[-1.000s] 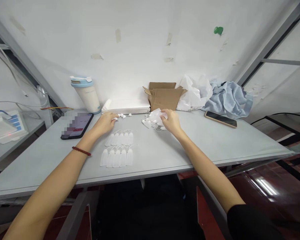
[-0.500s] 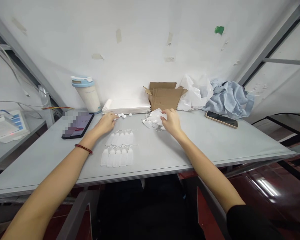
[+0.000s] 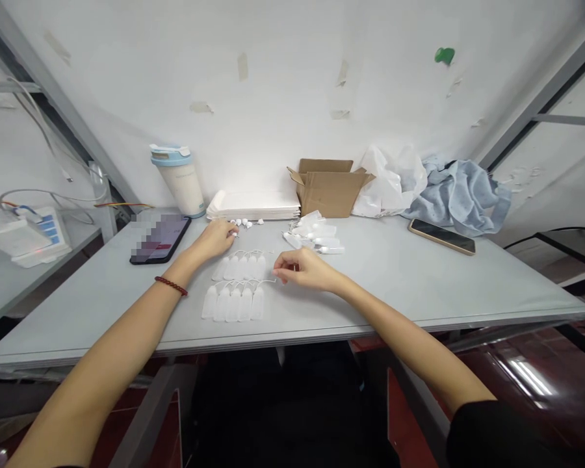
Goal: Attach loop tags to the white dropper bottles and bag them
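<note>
My left hand (image 3: 216,238) rests on the table with its fingers bent down together beside several small white pieces (image 3: 247,223). One white bit shows at its fingertips; what they pinch, if anything, is too small to make out. My right hand (image 3: 308,268) is closed with its fingertips pressed together, just right of the cord ends of two rows of white tags. The front row of tags (image 3: 234,304) and the back row of tags (image 3: 244,266) lie flat, cords pointing away from me. Behind my right hand is a loose pile of similar white tags (image 3: 316,231).
Along the wall stand a cream tumbler (image 3: 180,185), a white stack of flat sheets (image 3: 256,206), a cardboard box (image 3: 332,195), a plastic bag (image 3: 390,182) and a blue cloth (image 3: 461,195). One phone (image 3: 163,240) lies at left, another phone (image 3: 441,236) at right.
My right hand has left the tag pile and come left and nearer, beside the laid-out rows. The pile now lies more spread out. My left hand stays by the small white pieces.
</note>
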`<state>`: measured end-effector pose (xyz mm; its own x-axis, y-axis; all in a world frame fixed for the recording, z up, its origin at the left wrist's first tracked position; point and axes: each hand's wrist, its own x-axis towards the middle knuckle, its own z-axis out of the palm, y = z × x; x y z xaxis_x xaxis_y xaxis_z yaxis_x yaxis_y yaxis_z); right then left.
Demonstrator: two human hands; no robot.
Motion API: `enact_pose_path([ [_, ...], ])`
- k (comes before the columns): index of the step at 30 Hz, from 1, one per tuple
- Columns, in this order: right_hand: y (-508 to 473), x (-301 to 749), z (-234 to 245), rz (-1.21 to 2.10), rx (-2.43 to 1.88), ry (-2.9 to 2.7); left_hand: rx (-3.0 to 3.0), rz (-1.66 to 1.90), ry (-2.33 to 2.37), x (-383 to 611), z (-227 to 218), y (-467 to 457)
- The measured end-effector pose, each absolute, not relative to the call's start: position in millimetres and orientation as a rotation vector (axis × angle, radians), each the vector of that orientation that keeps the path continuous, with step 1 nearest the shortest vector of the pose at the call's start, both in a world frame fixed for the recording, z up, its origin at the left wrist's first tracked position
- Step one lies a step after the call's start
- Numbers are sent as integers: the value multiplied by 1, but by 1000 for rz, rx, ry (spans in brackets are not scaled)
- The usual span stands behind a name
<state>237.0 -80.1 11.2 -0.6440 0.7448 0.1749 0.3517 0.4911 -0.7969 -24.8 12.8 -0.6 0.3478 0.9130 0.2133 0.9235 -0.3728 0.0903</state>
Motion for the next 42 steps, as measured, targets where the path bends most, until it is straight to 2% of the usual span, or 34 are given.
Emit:
enact_pose_path([
  [7, -96, 229, 8, 1185, -567, -2519, -2602, -338, -1717, -18, 5, 1],
  [13, -95, 225, 7, 1127, -623, -2616, -2647, -453, -1774, -11, 8, -7],
  [22, -77, 247, 19, 1274, -748, -2695, -2798, -1230, -1970, 6, 16, -20],
  [27, -72, 256, 24, 1080, -873, -2667, -2806, -1613, -2189, 14, 21, -27],
  [33, -66, 257, 18, 934, -894, -2269, -2928, -2066, -2172, 25, 34, -43],
  [37, -62, 255, 13, 1033, -886, -2031, -3022, -2173, -2090, 31, 37, -49],
  [42, -63, 253, 12, 1194, -884, -1910, -3091, -2070, -2062, 36, 32, -51],
])
